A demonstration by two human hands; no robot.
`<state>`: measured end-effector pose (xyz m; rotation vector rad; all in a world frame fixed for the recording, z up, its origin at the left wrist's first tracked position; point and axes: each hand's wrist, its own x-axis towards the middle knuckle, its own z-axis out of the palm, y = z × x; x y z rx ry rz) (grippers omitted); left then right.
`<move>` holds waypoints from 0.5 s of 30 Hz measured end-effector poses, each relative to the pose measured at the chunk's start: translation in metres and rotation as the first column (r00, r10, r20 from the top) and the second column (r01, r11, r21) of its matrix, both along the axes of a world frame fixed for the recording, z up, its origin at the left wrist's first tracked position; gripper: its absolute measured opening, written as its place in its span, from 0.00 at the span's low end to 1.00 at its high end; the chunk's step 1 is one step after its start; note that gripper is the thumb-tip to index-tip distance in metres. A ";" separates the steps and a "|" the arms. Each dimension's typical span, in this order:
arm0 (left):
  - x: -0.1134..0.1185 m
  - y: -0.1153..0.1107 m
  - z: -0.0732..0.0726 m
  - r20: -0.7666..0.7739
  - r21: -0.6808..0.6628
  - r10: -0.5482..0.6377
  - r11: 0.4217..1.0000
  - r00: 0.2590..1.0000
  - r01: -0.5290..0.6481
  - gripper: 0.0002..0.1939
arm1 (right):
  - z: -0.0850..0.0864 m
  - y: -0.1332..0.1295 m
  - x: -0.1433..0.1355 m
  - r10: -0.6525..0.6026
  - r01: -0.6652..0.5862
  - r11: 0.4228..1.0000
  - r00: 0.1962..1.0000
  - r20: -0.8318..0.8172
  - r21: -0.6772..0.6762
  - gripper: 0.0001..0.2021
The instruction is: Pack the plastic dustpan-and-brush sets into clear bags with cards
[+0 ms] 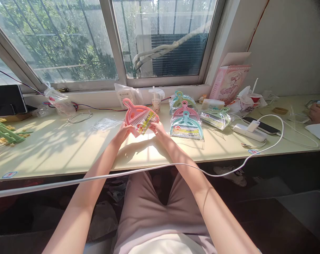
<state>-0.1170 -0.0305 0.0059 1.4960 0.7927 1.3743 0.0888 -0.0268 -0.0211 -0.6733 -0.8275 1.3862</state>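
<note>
Between my two hands a pink mini dustpan and brush set [135, 114] is held up above the table, its handle tilted to the upper left. A yellow printed label [146, 122] lies across its bristles. My left hand [125, 129] grips the set's lower left edge. On the right edge, by the label, the fingers of my right hand [157, 127] are closed. To the right lie several bagged dustpan sets: a blue one [186, 124] in front, a pink one [185, 110] behind it, green ones [181, 100] at the back. Another green set [216, 118] lies beside them.
A white cable [181, 164] crosses in front of my forearms. A power strip [248, 132], a phone [262, 125] and a pink box [230, 83] are at right. A crumpled clear bag [105, 123] and a lidded cup [156, 100] sit near the window.
</note>
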 end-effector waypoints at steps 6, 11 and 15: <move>-0.001 0.002 -0.005 0.001 -0.029 -0.008 1.000 1.000 0.008 0.42 | -0.004 0.003 -0.001 -0.039 0.039 0.999 0.999 -0.009 -0.016 0.13; 0.000 0.000 -0.004 0.021 -0.122 -0.018 0.992 1.000 0.021 0.42 | -0.002 0.006 -0.004 -0.107 0.105 0.989 0.994 -0.014 -0.106 0.11; 0.004 0.003 -0.006 0.011 -0.147 -0.031 0.989 0.999 0.032 0.47 | -0.001 0.009 -0.005 -0.133 0.129 0.983 0.991 -0.027 -0.130 0.10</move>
